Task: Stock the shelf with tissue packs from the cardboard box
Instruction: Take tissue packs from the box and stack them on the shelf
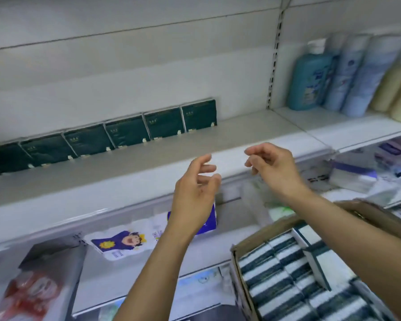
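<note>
Packs (125,133) stand in a dark green row against the back wall of the shelf (241,133), upright and face out, each touching the next. The row runs from the left edge to about the middle. In the head view, our only one, the shelf is bare to the right of the last pack as far as the slotted post, with bottles (310,77) in the bay beyond. Our left hand (195,193) and right hand (273,167) hang in front of the shelf's front lip, near each other but apart. Their fingers are loosely curled and they hold nothing. The box (235,253) sits low on the right, under our right forearm, and is packed tight with more packs set on edge. We judge the step in hand to be fetching the next pack, with much of the task left. To do it well, we should reach down into the box and lift one pack by its narrow sides so its neighbours stay put. We then stand it just right of the last pack, flush against the wall and touching the row, face out like the rest. No pack is in our grasp: the shelved ones lie well beyond our fingertips, and the boxed ones lie well below our hands.
</note>
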